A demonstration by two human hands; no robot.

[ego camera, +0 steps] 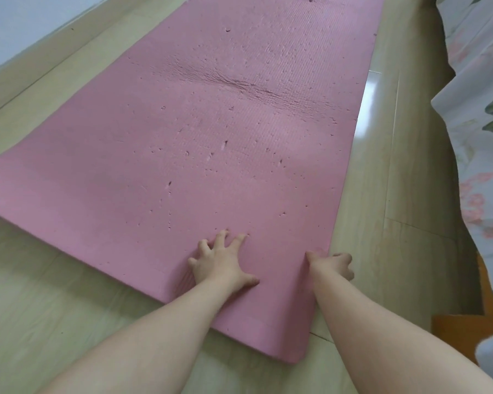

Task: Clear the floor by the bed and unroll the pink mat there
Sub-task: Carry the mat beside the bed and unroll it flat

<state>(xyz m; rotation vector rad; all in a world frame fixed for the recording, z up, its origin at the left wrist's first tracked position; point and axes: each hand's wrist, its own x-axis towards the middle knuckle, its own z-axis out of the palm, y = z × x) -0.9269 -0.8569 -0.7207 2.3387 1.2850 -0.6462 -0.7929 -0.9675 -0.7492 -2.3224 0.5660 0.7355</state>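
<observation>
Pitted pink foam mat (211, 137) on wood floor (54, 294), L hand (221, 263) splayed pressing, R hand (332, 265) pinching edge

pale wood floor (54, 308), pink mat (211, 137) unrolled flat on it

There is just one camera, worn on the person's head. It looks forward and down at the floor (69, 308). The near end of the pink mat (211, 137) is close below it. The bed (481, 166) shows at the right edge.
</observation>
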